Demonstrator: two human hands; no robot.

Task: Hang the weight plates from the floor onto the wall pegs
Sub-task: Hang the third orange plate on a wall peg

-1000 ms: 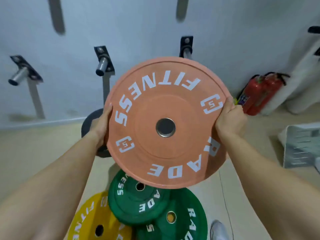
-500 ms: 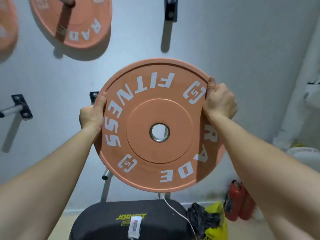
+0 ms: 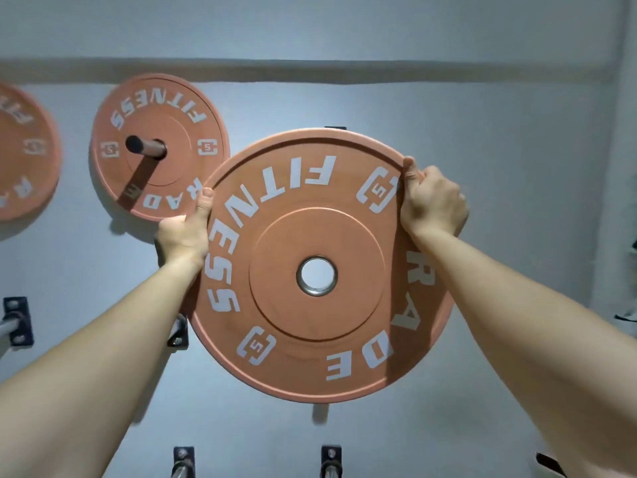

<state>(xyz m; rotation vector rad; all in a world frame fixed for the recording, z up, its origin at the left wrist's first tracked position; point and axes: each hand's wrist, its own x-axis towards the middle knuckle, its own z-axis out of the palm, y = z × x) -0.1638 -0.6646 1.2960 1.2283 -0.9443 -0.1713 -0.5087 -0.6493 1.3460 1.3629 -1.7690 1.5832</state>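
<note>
The salmon-coloured weight plate (image 3: 310,232) was in the middle of the frame, held up in front of the grey wall (image 3: 448,98). It was round and flat, with a raised inner disc and a metal-ringed hole in the centre; through the hole only pale wall was seen. White letters "FITNESS" and "RADE" and two square logos ran around its face, turned a little to the side.

The left hand (image 3: 184,236) gripped the left rim, with the thumb lying along the front edge and the other fingers hidden behind. The right hand (image 3: 432,201) gripped the upper right rim, with the thumb on the front and the fingers curled round the edge.

In the upper left a second plate (image 3: 165,108) of the same kind hung on a peg (image 3: 144,146). The upper left rim of the held plate overlapped its lower right edge in the picture; I could not tell if they touched. A third plate (image 3: 24,150) was cut by the left edge of the frame.

A dark bracket (image 3: 336,127) showed just above the top rim of the held plate. Free pegs were at the left edge (image 3: 15,320), beside the left forearm (image 3: 179,331), and two at the bottom (image 3: 183,460) (image 3: 331,460), well below the plate. To the right of the plate the wall was plain up to a corner near the right edge.
</note>
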